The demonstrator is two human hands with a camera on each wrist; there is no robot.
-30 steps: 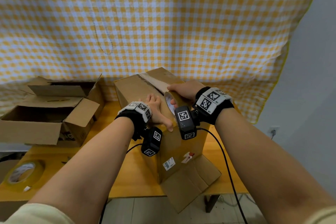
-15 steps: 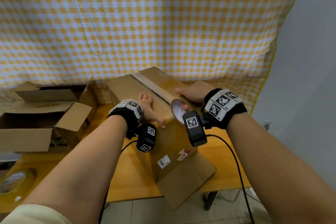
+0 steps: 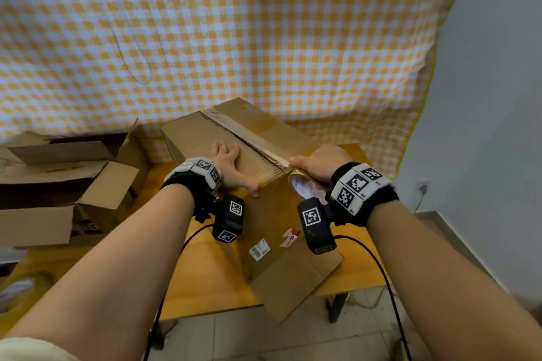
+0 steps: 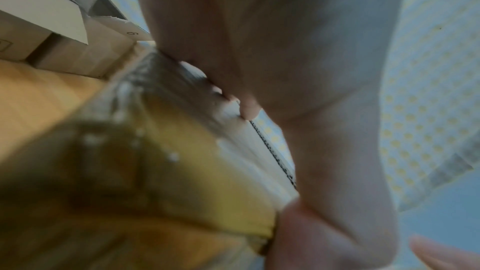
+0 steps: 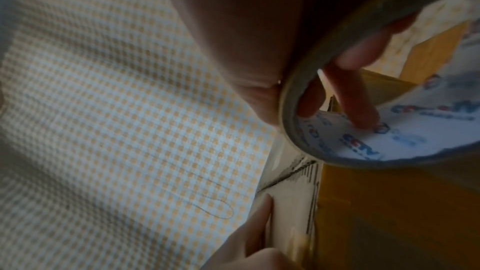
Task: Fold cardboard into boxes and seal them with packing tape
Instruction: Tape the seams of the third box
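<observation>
Two hands on one cardboard box [image 3: 264, 223] here, which sits tilted on the wooden table [image 3: 205, 281] with a loose flap sticking out over the near edge. Left hand [image 3: 230, 168] lies flat, fingers spread, pressing the box top beside the taped centre seam [image 3: 249, 141]. Right hand [image 3: 318, 161] is curled round a roll of packing tape [image 3: 305, 187] at the box's near top edge, fingers hooked through the core. Another open cardboard box [image 3: 67, 182] sits off to the left.

wooden table [image 3: 211, 287], two cardboard boxes [image 3: 264, 214] [image 3: 67, 184], tape roll [image 3: 17, 291]
</observation>
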